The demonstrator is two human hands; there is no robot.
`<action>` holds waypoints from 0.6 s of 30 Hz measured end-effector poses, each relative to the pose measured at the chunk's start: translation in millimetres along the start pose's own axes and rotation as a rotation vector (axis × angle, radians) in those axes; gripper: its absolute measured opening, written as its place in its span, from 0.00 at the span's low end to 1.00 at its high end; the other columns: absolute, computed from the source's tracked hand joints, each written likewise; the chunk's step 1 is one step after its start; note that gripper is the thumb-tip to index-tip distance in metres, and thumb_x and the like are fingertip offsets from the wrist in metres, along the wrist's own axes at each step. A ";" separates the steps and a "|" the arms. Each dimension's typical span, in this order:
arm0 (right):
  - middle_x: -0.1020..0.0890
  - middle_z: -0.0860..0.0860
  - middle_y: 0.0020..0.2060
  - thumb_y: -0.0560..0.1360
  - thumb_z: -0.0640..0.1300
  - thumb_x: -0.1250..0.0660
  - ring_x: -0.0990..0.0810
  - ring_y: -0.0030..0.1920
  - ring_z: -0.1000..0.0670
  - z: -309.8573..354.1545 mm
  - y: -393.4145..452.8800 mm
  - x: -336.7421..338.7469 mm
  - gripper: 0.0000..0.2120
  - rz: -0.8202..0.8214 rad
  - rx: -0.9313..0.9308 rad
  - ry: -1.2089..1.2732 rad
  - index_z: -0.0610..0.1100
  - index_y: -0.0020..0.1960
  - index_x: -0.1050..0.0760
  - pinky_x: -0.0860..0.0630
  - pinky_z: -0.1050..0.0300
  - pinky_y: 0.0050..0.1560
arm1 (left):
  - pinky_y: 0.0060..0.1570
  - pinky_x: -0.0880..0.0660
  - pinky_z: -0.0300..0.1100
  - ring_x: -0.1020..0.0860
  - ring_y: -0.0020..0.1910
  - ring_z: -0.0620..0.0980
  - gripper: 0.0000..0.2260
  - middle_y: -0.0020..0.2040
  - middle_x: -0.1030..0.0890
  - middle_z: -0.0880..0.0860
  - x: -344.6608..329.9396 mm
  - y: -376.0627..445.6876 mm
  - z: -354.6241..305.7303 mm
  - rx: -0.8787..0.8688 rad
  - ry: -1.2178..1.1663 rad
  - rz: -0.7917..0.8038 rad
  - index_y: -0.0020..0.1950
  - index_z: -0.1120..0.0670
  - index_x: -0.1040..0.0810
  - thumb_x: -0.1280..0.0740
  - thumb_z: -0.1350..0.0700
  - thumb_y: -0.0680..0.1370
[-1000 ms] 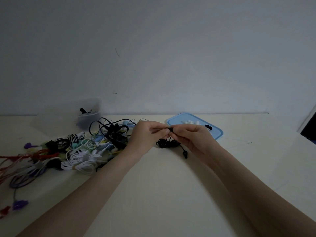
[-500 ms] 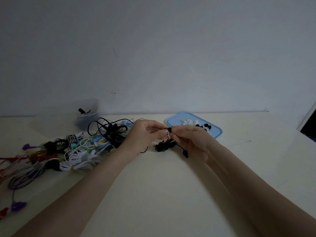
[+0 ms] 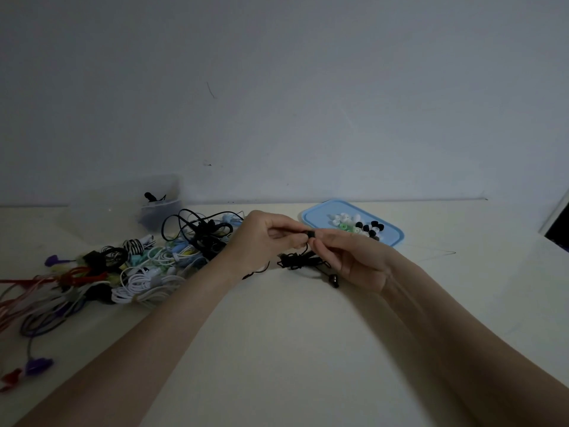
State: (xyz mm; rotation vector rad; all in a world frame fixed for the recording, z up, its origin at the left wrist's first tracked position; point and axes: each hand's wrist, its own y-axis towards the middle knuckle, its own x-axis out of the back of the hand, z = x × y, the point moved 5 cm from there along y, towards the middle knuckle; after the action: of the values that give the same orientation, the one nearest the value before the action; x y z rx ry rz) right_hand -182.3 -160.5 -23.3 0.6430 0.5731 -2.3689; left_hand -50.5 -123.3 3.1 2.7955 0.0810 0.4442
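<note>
A pale table (image 3: 277, 349) fills the lower view, running back to a bare wall. On its left side sprawls a tangle of earphones (image 3: 138, 272) in white, red, purple, blue and black, with a clear plastic box (image 3: 123, 204) behind it against the wall. To the right lies a blue lid (image 3: 397, 238) carrying loose ear tips (image 3: 360, 226) in white, green and black. Just above the table's middle, the left hand (image 3: 264, 241) and right hand (image 3: 354, 260) meet, each pinching the black earbud (image 3: 309, 234) between thumb and fingertips. The bunched black cable (image 3: 297, 260) hangs from it down to the table between the hands, and a second earbud (image 3: 334, 280) lies under the right palm.
</note>
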 end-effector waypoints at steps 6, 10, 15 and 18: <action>0.18 0.44 0.33 0.74 0.32 0.35 0.18 0.32 0.54 6.2 4.3 2.2 0.03 -0.104 0.236 -0.205 0.34 0.43 0.23 0.22 0.68 0.37 | 0.42 0.24 0.31 0.19 0.35 0.42 0.11 0.34 0.17 0.46 4.6 2.8 7.7 0.049 -0.076 -0.066 0.47 0.51 0.20 0.30 0.66 0.71; 0.21 0.45 0.30 0.74 0.33 0.34 0.23 0.29 0.53 14.8 -0.1 1.6 0.04 -0.174 0.346 -0.493 0.36 0.41 0.23 0.24 0.65 0.32 | 0.44 0.25 0.29 0.21 0.34 0.37 0.15 0.38 0.18 0.47 -2.3 5.3 9.7 0.024 0.036 -0.054 0.54 0.48 0.22 0.31 0.65 0.73; 0.20 0.49 0.30 0.73 0.34 0.33 0.24 0.24 0.60 49.2 -2.5 12.8 0.06 -0.494 0.598 -1.033 0.38 0.38 0.21 0.30 0.69 0.29 | 0.42 0.25 0.30 0.23 0.32 0.36 0.07 0.38 0.19 0.48 -5.2 8.6 13.2 0.008 0.116 -0.106 0.47 0.54 0.19 0.30 0.64 0.73; 0.17 0.45 0.38 0.73 0.35 0.35 0.21 0.35 0.52 75.2 -3.0 28.2 0.07 -0.692 0.656 -1.370 0.39 0.43 0.18 0.27 0.64 0.38 | 0.43 0.25 0.33 0.24 0.33 0.36 0.06 0.38 0.20 0.46 -5.0 9.3 14.6 0.013 0.148 -0.114 0.42 0.51 0.20 0.28 0.62 0.71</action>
State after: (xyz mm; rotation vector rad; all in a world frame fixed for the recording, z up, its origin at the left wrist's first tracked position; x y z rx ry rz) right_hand -226.7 -211.0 20.7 -1.1333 -0.7149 -2.8605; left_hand -50.6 -136.9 -8.7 2.7489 0.2747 0.6231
